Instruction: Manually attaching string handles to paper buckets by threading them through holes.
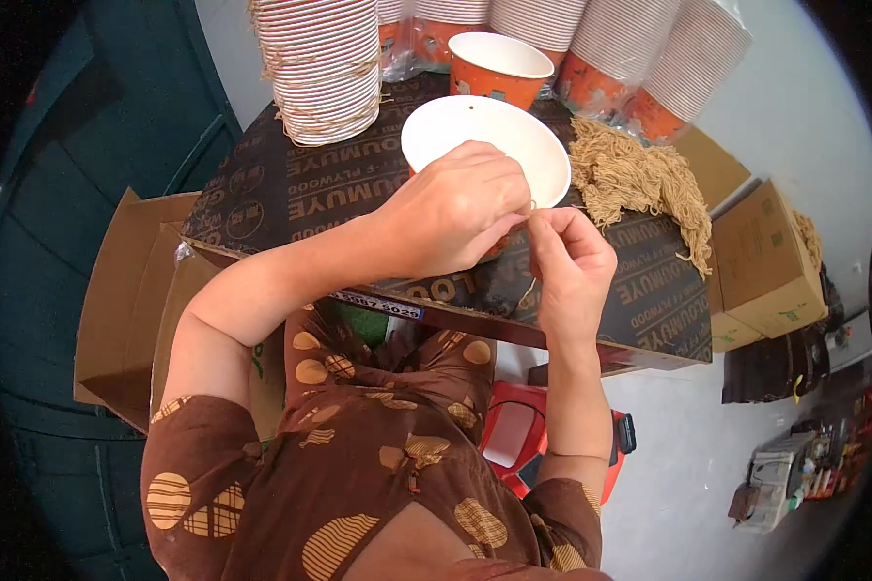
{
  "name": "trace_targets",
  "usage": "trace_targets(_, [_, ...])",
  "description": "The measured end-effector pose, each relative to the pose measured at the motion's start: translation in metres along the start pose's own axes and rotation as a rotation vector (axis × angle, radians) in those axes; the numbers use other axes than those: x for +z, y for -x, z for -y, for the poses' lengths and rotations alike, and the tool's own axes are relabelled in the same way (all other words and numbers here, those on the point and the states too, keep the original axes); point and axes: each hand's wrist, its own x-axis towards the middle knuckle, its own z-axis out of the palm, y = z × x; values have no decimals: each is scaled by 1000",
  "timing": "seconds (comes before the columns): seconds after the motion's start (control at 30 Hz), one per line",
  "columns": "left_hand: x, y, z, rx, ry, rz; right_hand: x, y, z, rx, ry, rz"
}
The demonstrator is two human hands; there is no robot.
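Here the left hand [455, 208] grips the white paper cup [489, 145] on the counter [291, 194]; the right hand [570, 254] pinches a thin cord [527, 287] (threading step, seemingly); next calls for steady aim.

A dark plywood tabletop [271, 194] fills the middle, a pale grey floor [688, 455] beneath and to its right. On the left stands a dark teal wall or door [58, 194], with an open cardboard box [116, 300] near it on the floor. To the right, closed cardboard cartons [770, 257] sit beside the tabletop. A red plastic stool [518, 436] shows under the near edge. Far right, small clutter lies along the floor, too small to tell. Light is even and soft.
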Motion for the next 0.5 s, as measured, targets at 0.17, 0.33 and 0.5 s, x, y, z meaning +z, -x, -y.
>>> trace_targets(0.17, [-5,-1,-3,-197,115,48,-1,9,-4,-150,212,-26])
trace_targets(0.33, [-6,-1,-3,-245,104,68,-5,15,-4,-199,316,-9])
trace_targets(0.5, [-7,-2,-4,-352,127,95,-8,23,0,-286,416,-13])
